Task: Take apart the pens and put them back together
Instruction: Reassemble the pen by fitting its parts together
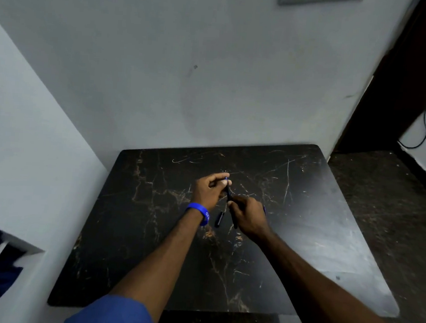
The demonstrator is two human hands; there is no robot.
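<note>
Both my hands hold one dark pen (228, 193) above the middle of the black marble table (150, 233). My left hand (211, 189), with a blue wristband, pinches the pen's upper end, where a small blue tip shows. My right hand (247, 216) grips the lower part of the barrel. A short dark pen piece (219, 218) lies on the table between my wrists. Another thin dark piece (235, 224) pokes out below my right hand; whether it lies on the table or is held, I cannot tell.
The table stands in a corner, with grey walls behind and to the left. A dark floor and a dark door frame lie to the right. A black cable hangs on the far right wall.
</note>
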